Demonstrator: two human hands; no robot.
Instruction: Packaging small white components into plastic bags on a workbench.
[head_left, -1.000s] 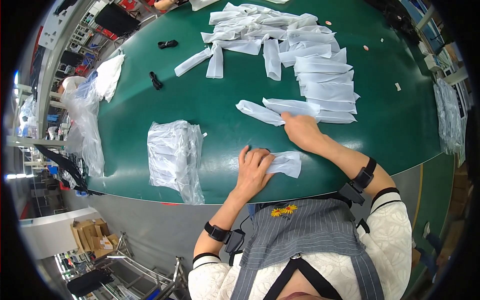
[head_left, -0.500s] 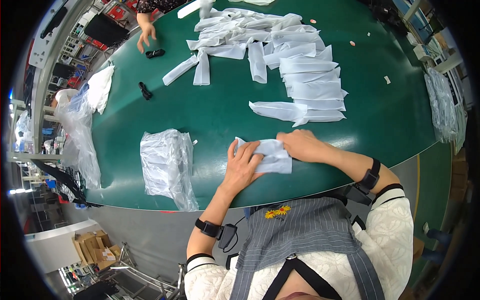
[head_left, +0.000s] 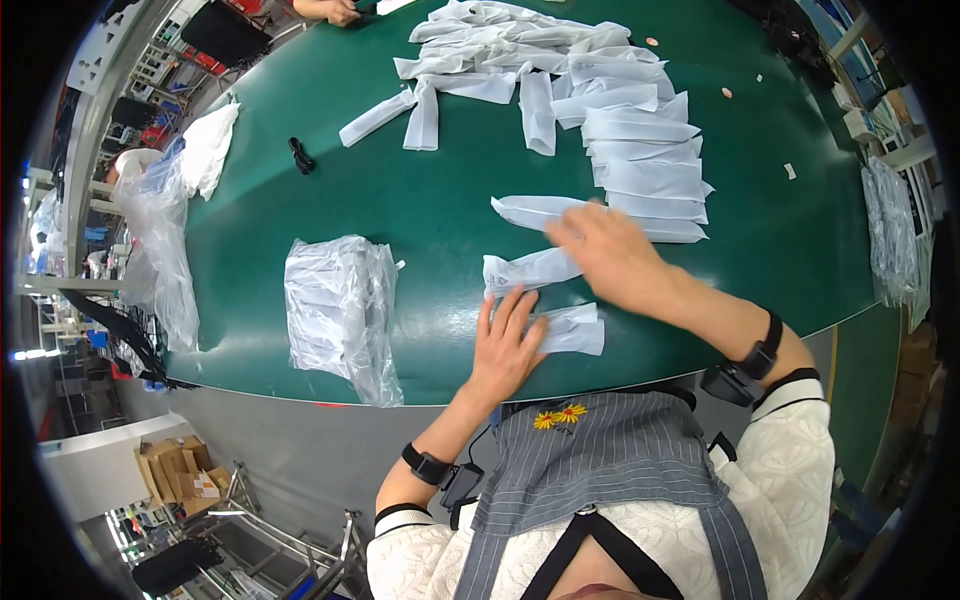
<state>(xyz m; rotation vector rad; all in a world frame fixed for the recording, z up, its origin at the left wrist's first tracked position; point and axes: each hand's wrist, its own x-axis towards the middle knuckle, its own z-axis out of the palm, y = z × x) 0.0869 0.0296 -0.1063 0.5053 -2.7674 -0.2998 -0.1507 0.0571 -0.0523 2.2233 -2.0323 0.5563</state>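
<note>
My left hand (head_left: pixel 508 343) lies with fingers spread. Its fingertips touch a white sleeve-like packet (head_left: pixel 578 330) near the table's front edge and reach the lower edge of a second white packet (head_left: pixel 525 270) just beyond. My right hand (head_left: pixel 615 260) hovers farther to the right, smeared by motion, and covers the right end of that second packet. Whether it grips anything is hidden. Past its fingers lies another white packet (head_left: pixel 528 209), beside a row of overlapping white packets (head_left: pixel 650 180).
A clear plastic bag of white packets (head_left: pixel 335 315) sits at left on the green table (head_left: pixel 430 200). Farther back are a heap of packets (head_left: pixel 500 45) and a black coiled cable (head_left: pixel 300 156). Another person's hand (head_left: pixel 342 12) shows at the far edge.
My right hand has moved from the near packet to the second one farther off. My left hand has flattened out. The other person's hand withdrew, and one black coil left its spot.
</note>
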